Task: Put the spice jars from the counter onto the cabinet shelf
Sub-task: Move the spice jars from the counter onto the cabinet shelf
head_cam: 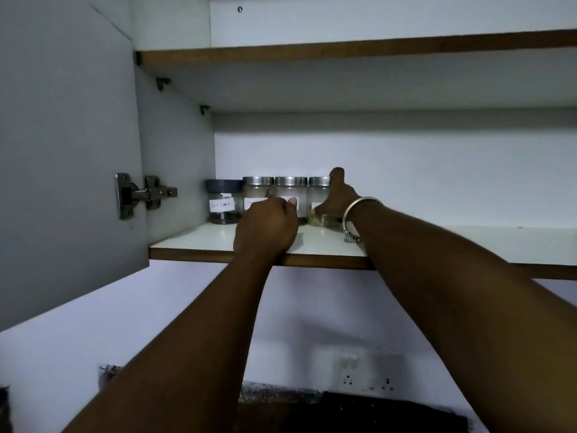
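On the cabinet shelf [193, 242], four spice jars [290, 195] stand in a row at the back (one dark-lidded). The right hand [335, 200] wraps the rightmost jar [318, 198]; the left hand [265, 228] is curled against the middle ones.

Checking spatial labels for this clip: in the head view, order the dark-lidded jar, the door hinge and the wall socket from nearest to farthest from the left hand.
1. dark-lidded jar, just left of the left hand on the shelf.
2. door hinge, further left on the cabinet side.
3. wall socket, far below, right.
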`<state>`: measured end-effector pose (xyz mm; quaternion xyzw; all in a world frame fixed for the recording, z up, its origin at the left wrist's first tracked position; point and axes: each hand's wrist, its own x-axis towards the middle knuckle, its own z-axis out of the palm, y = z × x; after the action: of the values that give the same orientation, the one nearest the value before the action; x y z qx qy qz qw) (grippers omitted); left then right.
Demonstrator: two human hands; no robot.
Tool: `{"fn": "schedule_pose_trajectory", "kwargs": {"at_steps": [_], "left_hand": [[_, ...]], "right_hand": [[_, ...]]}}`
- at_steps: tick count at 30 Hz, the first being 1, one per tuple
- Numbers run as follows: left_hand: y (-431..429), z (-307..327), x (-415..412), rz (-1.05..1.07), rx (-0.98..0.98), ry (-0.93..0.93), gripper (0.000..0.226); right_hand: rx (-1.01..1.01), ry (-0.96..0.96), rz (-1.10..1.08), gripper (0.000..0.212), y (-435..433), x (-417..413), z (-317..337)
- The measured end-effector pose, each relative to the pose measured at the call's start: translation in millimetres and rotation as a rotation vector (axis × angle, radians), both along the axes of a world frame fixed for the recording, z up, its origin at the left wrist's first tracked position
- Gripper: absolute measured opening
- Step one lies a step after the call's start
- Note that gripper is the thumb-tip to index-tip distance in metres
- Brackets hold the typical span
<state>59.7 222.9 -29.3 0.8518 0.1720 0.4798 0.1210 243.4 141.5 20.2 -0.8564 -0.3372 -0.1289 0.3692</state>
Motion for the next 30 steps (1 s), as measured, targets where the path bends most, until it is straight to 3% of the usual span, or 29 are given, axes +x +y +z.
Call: {"fn": "schedule_pose_trajectory", "kwargs": {"at_steps": [2, 5, 7, 9, 13, 16, 19, 21, 24, 26, 30], "left_hand": [[-1, 2, -3, -0.004, -0.013, -0.001, 0.049], [-4, 3, -5, -0.042, -0.026, -0.012, 0.046], [-5, 3, -8, -0.039, -0.033, -0.053, 0.046], [-5, 3, -10, -0.054, -0.028, -0.087, 0.048], [-14, 2, -28, -0.301, -0.055, -0.065, 0.051], [-32, -1, -50, -0.372, -0.031, 0.007, 0.042], [-68, -26, -68, -0.447, -0.032, -0.157, 0.035], [-96, -62, -77, -0.489, -0.084, -0.224, 0.032], [-125, -136, -103, -0.537, -0.085, -0.116, 0.029], [-139, -195, -133, -0.533, -0.147, -0.054, 0.030], [-155, -322, -193, -0.503, -0.272, 0.171, 0.026]], "right_hand": [[-0.009, 0.034, 0.018, 0.104, 0, -2, -3], [-0.011, 0.129, -0.006, 0.133, -4, -13, -3], [-0.025, 0.169, -0.047, 0.139, -11, -23, 6], [-0.092, 0.275, -0.001, 0.117, -27, -39, 15], [-0.010, 0.457, 0.122, 0.021, -68, -95, 3], [0.199, 0.525, 0.199, 0.025, -98, -142, -11], [0.324, 0.603, 0.390, 0.010, -121, -197, -24], [0.199, 0.391, 0.300, 0.009, -135, -219, -48], [-0.168, 0.008, 0.228, 0.036, -148, -243, -102], [-0.279, 0.011, 0.290, 0.041, -157, -264, -163], [-0.271, 0.209, 0.359, 0.043, -172, -306, -300]]}}
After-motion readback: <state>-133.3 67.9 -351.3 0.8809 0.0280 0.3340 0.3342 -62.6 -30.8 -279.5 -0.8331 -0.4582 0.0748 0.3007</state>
